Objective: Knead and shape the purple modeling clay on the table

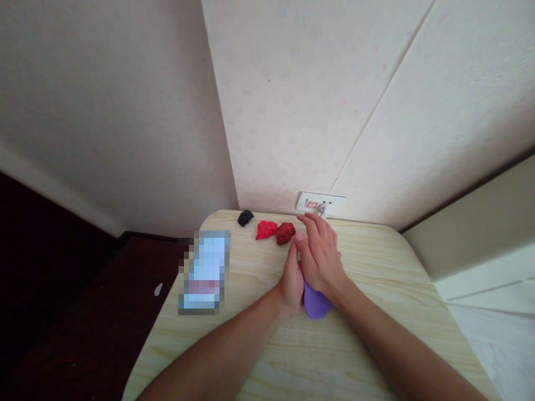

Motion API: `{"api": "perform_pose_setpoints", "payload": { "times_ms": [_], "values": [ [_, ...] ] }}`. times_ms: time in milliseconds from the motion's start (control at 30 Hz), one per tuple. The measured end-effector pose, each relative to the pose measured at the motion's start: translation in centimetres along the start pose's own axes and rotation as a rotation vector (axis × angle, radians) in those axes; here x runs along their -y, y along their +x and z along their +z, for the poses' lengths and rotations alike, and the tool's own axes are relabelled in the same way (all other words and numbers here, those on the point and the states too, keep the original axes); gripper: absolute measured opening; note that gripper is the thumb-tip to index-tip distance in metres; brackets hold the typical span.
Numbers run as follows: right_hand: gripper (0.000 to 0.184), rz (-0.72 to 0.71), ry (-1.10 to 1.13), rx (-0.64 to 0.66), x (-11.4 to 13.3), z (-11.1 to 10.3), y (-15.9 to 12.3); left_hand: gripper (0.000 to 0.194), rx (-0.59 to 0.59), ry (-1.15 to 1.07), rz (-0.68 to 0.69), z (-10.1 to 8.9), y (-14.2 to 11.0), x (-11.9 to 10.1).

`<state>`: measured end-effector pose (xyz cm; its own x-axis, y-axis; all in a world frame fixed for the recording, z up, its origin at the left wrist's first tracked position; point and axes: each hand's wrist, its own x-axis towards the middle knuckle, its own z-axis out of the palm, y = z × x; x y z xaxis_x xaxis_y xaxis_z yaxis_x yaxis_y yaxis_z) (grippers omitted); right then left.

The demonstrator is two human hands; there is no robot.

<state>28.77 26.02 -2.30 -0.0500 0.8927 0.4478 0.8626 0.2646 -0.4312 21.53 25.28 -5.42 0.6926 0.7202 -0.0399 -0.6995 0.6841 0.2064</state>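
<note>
A purple piece of modelling clay [316, 301] is held between my two hands, above the table, its smooth lower end sticking out near the wrists. My left hand [291, 281] supports it from the left and below, thumb pointing up and most fingers hidden. Over the top lies my right hand [321, 253], palm pressed to the clay, its fingers stretched forward and lightly bent. Beyond the hands lie a dark red clay lump [286, 233], a bright red clay lump [266, 229] touching it, and a small black clay lump [245, 218] farther left.
A pixelated phone-like device [204, 273] lies along the left side of the pale wood-grain table [267, 356]. At the back, a wall socket [321, 203] with something plugged in sits just above the table edge. A pale cabinet-like piece [485, 234] stands at right.
</note>
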Motion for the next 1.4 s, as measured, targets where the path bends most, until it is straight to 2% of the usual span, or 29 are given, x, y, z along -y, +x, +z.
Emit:
{"api": "perform_pose_setpoints", "payload": {
  "times_ms": [200,333,533,667,833,900,967,1067,1167,1233,1300,1333,1400],
  "values": [
    [0.048,0.019,-0.027,0.008,0.0,0.2,0.0,0.069,0.011,0.020,0.023,0.3,0.0,0.0],
    [0.050,0.033,-0.036,0.008,-0.2,0.3,-0.2,0.071,-0.029,0.004,-0.006,0.3,0.0,0.0],
    [0.055,0.057,0.007,0.008,-0.5,0.7,-0.2,0.070,-0.053,-0.017,0.035,0.4,0.0,0.1],
    [0.057,0.055,0.129,-0.001,-1.2,1.1,-0.1,0.073,-0.065,-0.039,-0.052,0.3,-0.3,-0.6],
    [0.057,0.066,0.380,-0.083,-2.1,0.9,0.2,0.079,-0.083,-0.066,-0.162,-0.1,-0.5,-1.6],
    [0.057,0.025,0.348,-0.095,-1.7,0.3,0.3,0.079,-0.085,-0.059,-0.162,-0.1,-0.5,-1.8],
    [0.058,-0.035,0.215,-0.086,-0.9,-0.2,0.2,0.078,-0.069,-0.036,-0.133,0.0,-0.4,-1.9],
    [0.057,-0.089,0.077,-0.046,0.7,-0.6,-0.3,0.078,-0.063,0.024,-0.058,0.3,-0.4,-1.7],
    [0.061,-0.140,0.012,0.022,2.0,-0.2,-1.0,0.075,-0.140,0.078,0.081,0.7,0.0,-0.7],
    [0.063,-0.158,-0.025,0.052,2.4,0.2,-1.3,0.072,-0.183,0.086,0.235,1.2,0.6,0.5],
    [0.066,-0.161,-0.050,0.063,2.5,0.4,-1.4,0.080,-0.253,0.074,0.651,2.0,1.2,1.8],
    [0.068,-0.161,-0.057,0.065,2.4,0.4,-1.3,0.081,-0.232,0.073,0.750,2.4,1.6,2.3],
    [0.072,-0.161,-0.064,0.067,2.4,0.4,-1.3,0.080,-0.193,0.049,0.839,3.2,2.1,3.1]
  ]
}}
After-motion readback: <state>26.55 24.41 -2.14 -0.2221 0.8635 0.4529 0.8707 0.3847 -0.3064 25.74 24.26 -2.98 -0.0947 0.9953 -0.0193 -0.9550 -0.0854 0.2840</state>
